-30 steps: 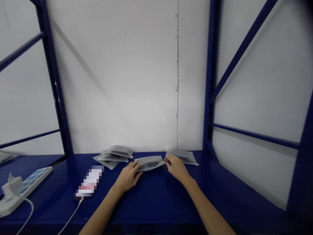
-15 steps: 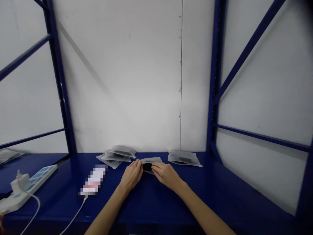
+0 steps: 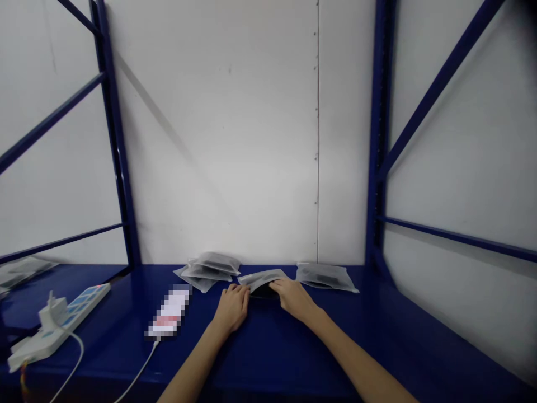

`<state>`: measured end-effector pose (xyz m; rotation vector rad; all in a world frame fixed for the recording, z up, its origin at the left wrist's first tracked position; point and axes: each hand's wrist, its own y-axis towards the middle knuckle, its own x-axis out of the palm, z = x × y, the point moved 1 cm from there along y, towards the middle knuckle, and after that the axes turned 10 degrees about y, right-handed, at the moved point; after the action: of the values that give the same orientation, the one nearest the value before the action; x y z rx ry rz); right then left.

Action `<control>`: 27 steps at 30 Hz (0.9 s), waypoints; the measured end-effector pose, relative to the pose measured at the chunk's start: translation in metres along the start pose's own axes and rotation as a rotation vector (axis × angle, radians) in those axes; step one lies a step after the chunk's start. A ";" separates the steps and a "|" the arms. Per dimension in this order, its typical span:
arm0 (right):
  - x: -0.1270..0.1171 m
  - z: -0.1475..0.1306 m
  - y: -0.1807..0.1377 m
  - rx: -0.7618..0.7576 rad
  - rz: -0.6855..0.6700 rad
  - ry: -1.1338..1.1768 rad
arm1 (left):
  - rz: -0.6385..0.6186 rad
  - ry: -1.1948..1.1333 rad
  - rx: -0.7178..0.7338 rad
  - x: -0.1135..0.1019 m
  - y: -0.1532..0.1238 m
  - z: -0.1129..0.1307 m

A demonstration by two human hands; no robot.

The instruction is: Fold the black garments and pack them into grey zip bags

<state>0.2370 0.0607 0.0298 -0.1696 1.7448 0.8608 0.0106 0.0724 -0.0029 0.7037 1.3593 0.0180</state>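
Observation:
A frosted plastic bag (image 3: 262, 276) lies in the middle of the blue surface, its near side gaping toward me. Inside the mouth a black item (image 3: 263, 290) shows in part; its kind is hard to make out. The fingers of my left hand (image 3: 232, 307) are curled closed at the bag's left corner. At the right corner, my right hand (image 3: 296, 299) pinches the lifted edge between thumb and fingers. Both sets of fingertips are partly hidden by the bag.
Several similar bags (image 3: 205, 271) are piled at the back left, and another bag (image 3: 325, 276) lies back right. A phone (image 3: 170, 312) with a white cable and a power strip (image 3: 62, 324) with a charger are at left. Blue rack posts (image 3: 373, 224) flank the white wall.
The bag's mouth has opened wider, its upper edge raised. The black item, held between my fingers before, now sits further inside. The whole view has shifted slightly.

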 end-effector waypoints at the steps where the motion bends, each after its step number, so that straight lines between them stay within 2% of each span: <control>1: -0.004 -0.001 -0.009 -0.019 0.007 0.005 | -0.017 0.026 -0.024 0.001 0.000 0.000; 6: -0.026 -0.014 -0.070 -0.119 0.040 0.097 | -0.080 0.101 -0.071 0.007 -0.001 -0.001; 9: -0.038 -0.024 -0.109 -0.103 0.076 0.212 | -0.084 0.097 -0.082 0.011 0.000 -0.005; 13: -0.047 -0.031 -0.141 -0.044 0.114 0.330 | 0.021 0.011 -0.041 -0.005 -0.002 0.000; 15: -0.047 -0.031 -0.145 -0.003 0.107 0.334 | 0.125 -0.099 0.042 -0.025 -0.010 0.015; 17: -0.046 -0.029 -0.145 0.054 0.102 0.343 | 0.195 -0.244 0.138 -0.048 -0.025 0.039; 20: -0.042 -0.023 -0.140 0.128 0.135 0.420 | 0.114 -0.357 0.290 -0.071 -0.052 0.085; 23: -0.040 -0.018 -0.138 0.193 0.218 0.516 | 0.010 -0.310 0.301 -0.075 -0.065 0.117; 25: -0.040 -0.016 -0.138 0.237 0.271 0.576 | -0.010 -0.330 0.243 -0.069 -0.062 0.124; 27: -0.043 -0.016 -0.138 0.265 0.289 0.611 | 0.030 -0.440 0.135 -0.061 -0.054 0.120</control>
<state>0.3110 -0.0619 0.0058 0.0026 2.4836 0.8205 0.0823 -0.0492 0.0306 0.7880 0.9332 -0.1959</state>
